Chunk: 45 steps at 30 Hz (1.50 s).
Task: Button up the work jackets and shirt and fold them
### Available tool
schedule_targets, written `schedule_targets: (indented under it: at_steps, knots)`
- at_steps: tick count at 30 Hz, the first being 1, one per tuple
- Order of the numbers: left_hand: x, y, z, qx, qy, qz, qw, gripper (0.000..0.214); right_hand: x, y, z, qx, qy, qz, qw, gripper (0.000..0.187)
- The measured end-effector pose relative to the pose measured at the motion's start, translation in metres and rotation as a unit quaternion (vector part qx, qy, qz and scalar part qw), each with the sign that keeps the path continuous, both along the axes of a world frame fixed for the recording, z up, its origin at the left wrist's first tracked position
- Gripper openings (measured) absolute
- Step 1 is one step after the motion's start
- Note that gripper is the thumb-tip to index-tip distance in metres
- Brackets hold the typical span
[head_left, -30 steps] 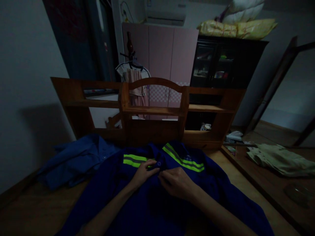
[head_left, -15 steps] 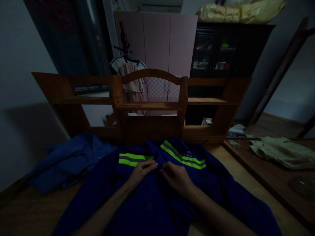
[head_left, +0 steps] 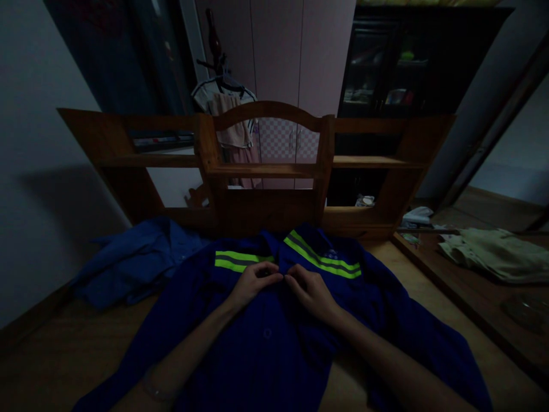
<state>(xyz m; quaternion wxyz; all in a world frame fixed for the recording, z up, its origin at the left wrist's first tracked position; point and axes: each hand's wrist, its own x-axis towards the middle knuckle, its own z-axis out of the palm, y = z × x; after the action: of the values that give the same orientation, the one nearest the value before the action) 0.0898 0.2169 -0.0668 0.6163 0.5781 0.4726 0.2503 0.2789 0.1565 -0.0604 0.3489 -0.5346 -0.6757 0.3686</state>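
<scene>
A dark blue work jacket (head_left: 240,355) with yellow-green and grey reflective stripes lies spread out in front of me, its collar at the far end. My left hand (head_left: 258,278) pinches at the jacket's front edge near the upper chest, thumb and fingertips together. Close beside it, fingertips almost touching, my right hand (head_left: 309,286) is also closed in a pinch on the jacket front. What exactly sits between the fingertips is too dark and small to see. Below the hands a round button (head_left: 267,333) shows on the front.
A crumpled lighter blue garment (head_left: 141,263) lies on the left. Beyond the jacket stands a wooden shelf headboard (head_left: 266,170). On the right, past a wooden ledge (head_left: 454,317), is a folded pale green cloth (head_left: 497,254). A clothes stand (head_left: 214,43) and cabinets are behind.
The view has tilted down. My hands have drawn closer together at the jacket front, with the left hand's fingers now more curled toward the thumb.
</scene>
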Motion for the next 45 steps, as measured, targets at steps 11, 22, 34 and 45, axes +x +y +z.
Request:
schedule_targets:
  at_steps: [11, 22, 34, 45]
  knots:
    - [0.002, -0.004, 0.006, 0.203, 0.033, -0.019, 0.978, 0.02, 0.001, -0.001, 0.0, 0.057, 0.008, 0.015, 0.998, 0.02]
    - [0.007, -0.015, 0.015, 0.346, 0.12, 0.036, 0.93, 0.007, -0.002, -0.001, -0.007, 0.077, -0.017, 0.009, 0.997, 0.013]
    - [0.002, -0.01, -0.001, 0.068, 0.035, 0.059, 0.995, 0.032, -0.001, 0.002, -0.004, 0.033, 0.01, -0.014, 0.999, 0.012]
    - [0.004, -0.01, 0.005, -0.017, 0.016, 0.036, 0.999, 0.033, 0.002, 0.004, -0.004, -0.049, 0.081, -0.016, 0.995, 0.021]
